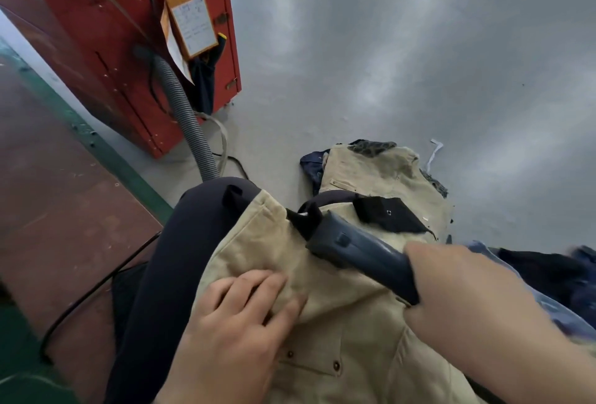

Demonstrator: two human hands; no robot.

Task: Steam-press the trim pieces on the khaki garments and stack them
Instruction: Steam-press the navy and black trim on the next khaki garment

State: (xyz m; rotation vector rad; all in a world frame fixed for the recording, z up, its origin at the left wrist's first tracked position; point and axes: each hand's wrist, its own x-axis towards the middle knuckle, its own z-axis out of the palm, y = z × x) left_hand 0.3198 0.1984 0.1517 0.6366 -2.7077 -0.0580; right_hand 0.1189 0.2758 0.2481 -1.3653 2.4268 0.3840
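A khaki garment (pixel 322 323) is spread over a dark padded pressing form (pixel 180 242), which is seen in the lower middle of the view. The left hand (pixel 232 323) is laid flat on the khaki cloth, its fingers (pixel 258 284) straight and a little spread, so the cloth is pressed down and nothing is pinched. A dark blue steam iron (pixel 358 248) is held by the right hand (pixel 451 290); the fingers of this hand are curled round the rear of the handle (the fingertips themselves are hidden behind it). The nose of the iron is set against a small black trim piece (pixel 304 218) at the upper edge of the garment. A larger black trim flap (pixel 390 215) is seen just beside it, to the right.

Behind the form, a second khaki garment (pixel 380 171) is lying on the grey floor (pixel 419 64), on top of some dark blue cloth (pixel 311 168). A grey ribbed hose (pixel 187 113) is led from a red cabinet (pixel 129 48) down toward the form, and an orange card (pixel 190 13) is hung on the cabinet. A black cable (pixel 96 287) is laid across the brown floor on the left.
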